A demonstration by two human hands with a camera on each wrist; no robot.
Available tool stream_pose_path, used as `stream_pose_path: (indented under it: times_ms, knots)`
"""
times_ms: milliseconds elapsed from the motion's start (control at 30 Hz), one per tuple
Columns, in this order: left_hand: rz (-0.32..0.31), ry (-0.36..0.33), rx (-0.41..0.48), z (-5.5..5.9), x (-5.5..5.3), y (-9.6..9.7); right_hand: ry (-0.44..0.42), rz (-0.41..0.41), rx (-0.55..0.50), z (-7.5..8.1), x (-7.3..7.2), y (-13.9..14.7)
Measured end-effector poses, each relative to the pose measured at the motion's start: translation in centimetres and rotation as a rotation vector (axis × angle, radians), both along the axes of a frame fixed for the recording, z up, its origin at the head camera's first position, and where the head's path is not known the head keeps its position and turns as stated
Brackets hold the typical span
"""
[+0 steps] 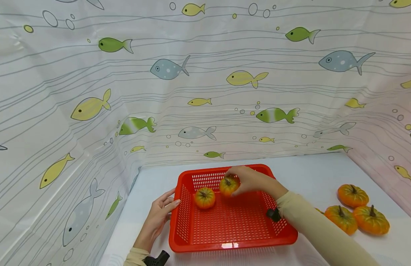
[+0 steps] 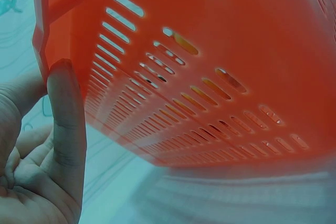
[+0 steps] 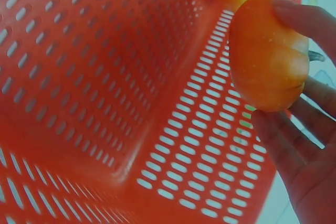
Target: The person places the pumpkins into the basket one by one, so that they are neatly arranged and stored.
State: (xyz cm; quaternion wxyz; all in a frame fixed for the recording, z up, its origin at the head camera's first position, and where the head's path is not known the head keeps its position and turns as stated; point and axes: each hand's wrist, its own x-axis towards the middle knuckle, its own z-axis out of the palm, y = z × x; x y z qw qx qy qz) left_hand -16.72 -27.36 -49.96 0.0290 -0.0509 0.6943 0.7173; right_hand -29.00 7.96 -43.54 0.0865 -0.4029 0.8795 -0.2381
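A red plastic basket (image 1: 230, 244) with slotted walls sits on the white table. My left hand (image 1: 160, 210) grips its left rim; in the left wrist view one fingertip (image 2: 62, 69) presses up at the rim's edge. My right hand (image 1: 250, 181) holds a small orange pumpkin (image 1: 228, 186) between thumb and fingers, inside the basket's outline near the back wall. In the right wrist view the held pumpkin (image 3: 269, 56) is on its side, its stem toward the palm. Left of it, a second pumpkin (image 1: 204, 198) rests in the basket.
To the right of the basket, several more pumpkins (image 1: 353, 195) stand on the table (image 1: 312, 166), one partly hidden behind the right sleeve (image 1: 320, 225). A fish-patterned curtain (image 1: 218, 122) encloses the table at the back and both sides.
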Motion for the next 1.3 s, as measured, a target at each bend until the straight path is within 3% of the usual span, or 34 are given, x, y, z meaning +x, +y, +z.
stream_pose_path:
  times_ms: [1000, 1300]
  knots:
    - [-0.001, -0.003, 0.004, 0.0, 0.1, -0.1, -0.012, -0.006, 0.065, -2.7, 0.7, -2.1]
    - [-0.008, -0.002, 0.005, 0.0, 0.0, -0.1, -0.004, -0.008, 0.062, -2.9, 0.9, -2.1]
